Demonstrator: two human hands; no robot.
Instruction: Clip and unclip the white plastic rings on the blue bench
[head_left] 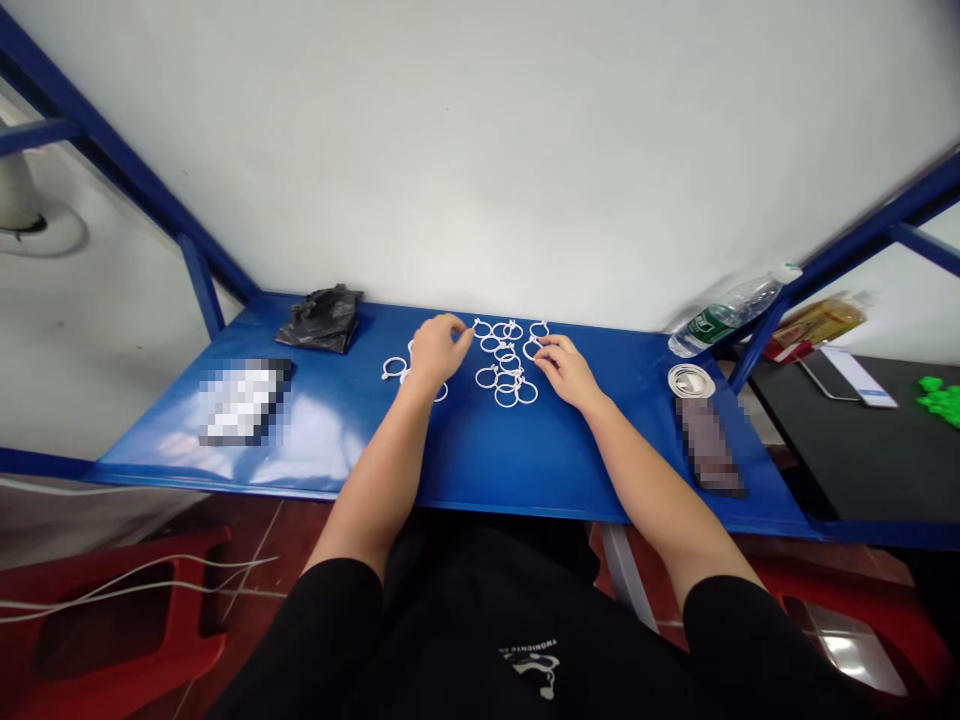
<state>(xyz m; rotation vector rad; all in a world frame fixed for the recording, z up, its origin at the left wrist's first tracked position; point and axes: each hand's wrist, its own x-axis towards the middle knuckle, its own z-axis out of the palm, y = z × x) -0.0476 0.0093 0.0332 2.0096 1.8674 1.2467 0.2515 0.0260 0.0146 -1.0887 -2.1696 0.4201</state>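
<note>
Thin white curtain rings, each with a small eyelet, lie on the blue tabletop [517, 470]. My left hand [435, 352] reaches over the table with bent fingers. Its thumb and forefinger meet the edge of a ring [490, 331] at the back of the middle group. Under and beside that hand lie several more rings, partly covered, including one ring [395, 359] to its left. My right hand [570, 370] pinches the right edge of another ring [526, 349] between thumb and forefinger. Several overlapping rings [506, 404] lie between the hands.
A crumpled black plastic bag [322, 318] and a blurred-out flat object [247, 402] are at the left. On the right are a water bottle [731, 310], a white coil [691, 381] and a blurred dark object [711, 445]. Blue frame bars [202, 285] flank the table; a wall stands behind.
</note>
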